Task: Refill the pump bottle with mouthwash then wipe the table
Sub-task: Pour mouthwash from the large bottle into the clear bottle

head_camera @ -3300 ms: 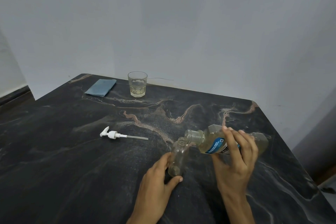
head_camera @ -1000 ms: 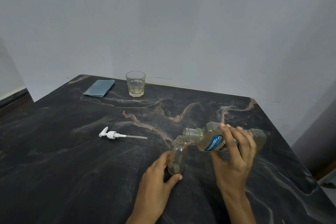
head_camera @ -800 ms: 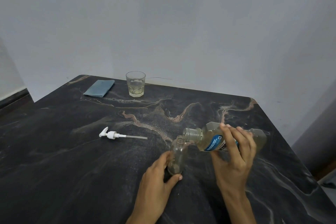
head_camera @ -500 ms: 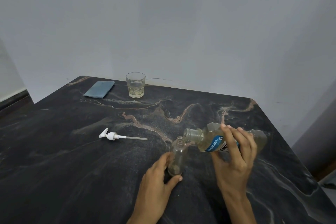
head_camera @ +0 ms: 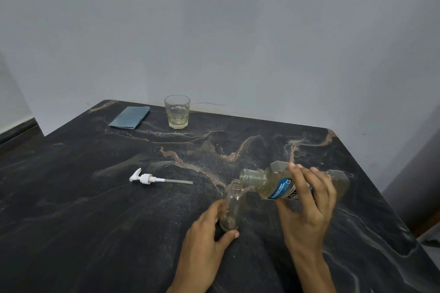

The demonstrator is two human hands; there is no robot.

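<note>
Two hands busy over a narrow neck

One small clear pump bottle (head_camera: pixel 231 207) stands upright near the front of the dark marble worktop (head_camera: pixel 71 209), its mouth open and little liquid visible inside. It looks light and easily tipped, so low on the body is the sensible hold; the left hand (head_camera: pixel 204 238) curls round it there, thumb in front. The right hand (head_camera: pixel 307 207) clamps the mouthwash bottle (head_camera: pixel 281 184) around its label, tilted nearly flat, mouth just above the small neck. Smooth plastic, probably slippery if wetted. The pump head (head_camera: pixel 147 178) lies to the left; far off sit a glass (head_camera: pixel 177 112) and a folded blue cloth (head_camera: pixel 129 114).
</note>
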